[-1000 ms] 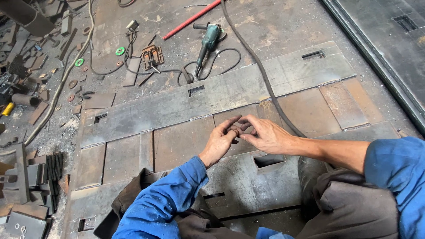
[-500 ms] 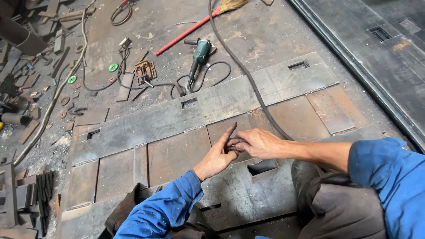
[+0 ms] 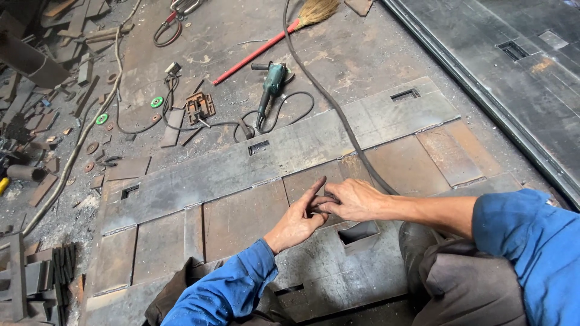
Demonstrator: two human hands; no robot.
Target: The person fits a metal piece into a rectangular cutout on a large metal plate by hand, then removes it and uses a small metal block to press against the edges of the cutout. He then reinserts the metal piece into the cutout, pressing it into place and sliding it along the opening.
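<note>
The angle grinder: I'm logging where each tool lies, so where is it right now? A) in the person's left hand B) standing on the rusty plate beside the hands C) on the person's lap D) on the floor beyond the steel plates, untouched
D: the angle grinder lies on the floor past the steel plates, its cord coiled beside it, while the left hand and right hand meet over the plates.

No packages, labels, signs or screens in view
</note>
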